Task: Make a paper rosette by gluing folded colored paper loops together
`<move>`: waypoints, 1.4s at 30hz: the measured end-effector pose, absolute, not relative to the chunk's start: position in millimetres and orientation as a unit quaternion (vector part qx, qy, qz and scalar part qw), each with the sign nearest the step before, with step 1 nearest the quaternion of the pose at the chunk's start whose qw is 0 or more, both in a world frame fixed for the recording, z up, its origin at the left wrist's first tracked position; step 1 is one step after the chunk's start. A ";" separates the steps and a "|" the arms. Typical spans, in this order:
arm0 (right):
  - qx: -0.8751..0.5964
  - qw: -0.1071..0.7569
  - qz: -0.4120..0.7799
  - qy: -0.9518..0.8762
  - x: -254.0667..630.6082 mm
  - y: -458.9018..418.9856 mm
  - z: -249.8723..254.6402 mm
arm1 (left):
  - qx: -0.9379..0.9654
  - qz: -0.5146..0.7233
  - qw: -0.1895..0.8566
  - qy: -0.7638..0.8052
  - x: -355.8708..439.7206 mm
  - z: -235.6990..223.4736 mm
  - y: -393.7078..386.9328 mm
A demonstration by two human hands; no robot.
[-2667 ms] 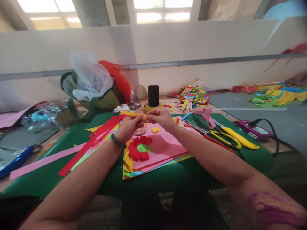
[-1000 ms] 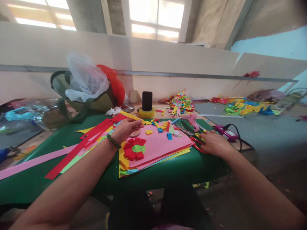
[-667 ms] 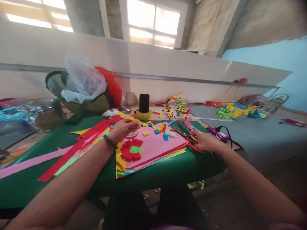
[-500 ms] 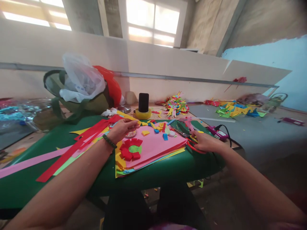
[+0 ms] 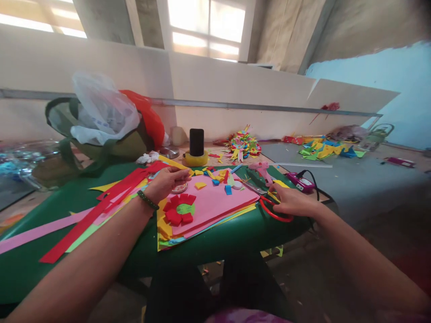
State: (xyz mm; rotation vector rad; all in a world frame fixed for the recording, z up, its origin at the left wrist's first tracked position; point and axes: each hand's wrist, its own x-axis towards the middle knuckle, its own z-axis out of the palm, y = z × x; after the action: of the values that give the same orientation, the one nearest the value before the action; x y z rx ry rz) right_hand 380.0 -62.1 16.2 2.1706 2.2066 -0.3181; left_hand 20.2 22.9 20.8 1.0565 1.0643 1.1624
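My left hand [image 5: 170,181] pinches a yellow strip [image 5: 168,162], felt or paper, above the far left of a stack of pink sheets [image 5: 215,206]. Below it lies a red fringed flower [image 5: 178,216] with a green centre. Its fringe does not run all the way round. My right hand [image 5: 289,200] is at the right edge of the green surface, fingers closed on the yellow-handled scissors [image 5: 272,196], mostly hidden beneath them. Red-handled scissors [image 5: 276,217] lie just under this hand. A pink glue gun [image 5: 261,171] rests behind it.
Red, pink and green strips [image 5: 77,224] spread over the left of the green surface [image 5: 141,251]. Small scraps [image 5: 228,189] lie on the pink sheets. Behind stand a phone [image 5: 196,142] on a yellow roll, a bag [image 5: 124,150] and a colourful flower pile [image 5: 244,146]. A purple power strip [image 5: 301,182] sits right.
My right hand has left the yellow strip and gone right to the scissors, lately shifting them slightly. My left hand still holds the strip. The view has swung right.
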 end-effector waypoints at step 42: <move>0.496 -0.235 -0.322 0.771 280.1 -114.7 -4.5 | 0.482 0.440 0.664 0.366 42.8 25.3 -10.2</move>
State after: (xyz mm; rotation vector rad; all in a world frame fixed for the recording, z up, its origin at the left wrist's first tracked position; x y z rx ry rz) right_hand 280.1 -114.7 -4.5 1.8465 2.8682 -1.1976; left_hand 42.8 -10.2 25.3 1.0886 0.8278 0.9934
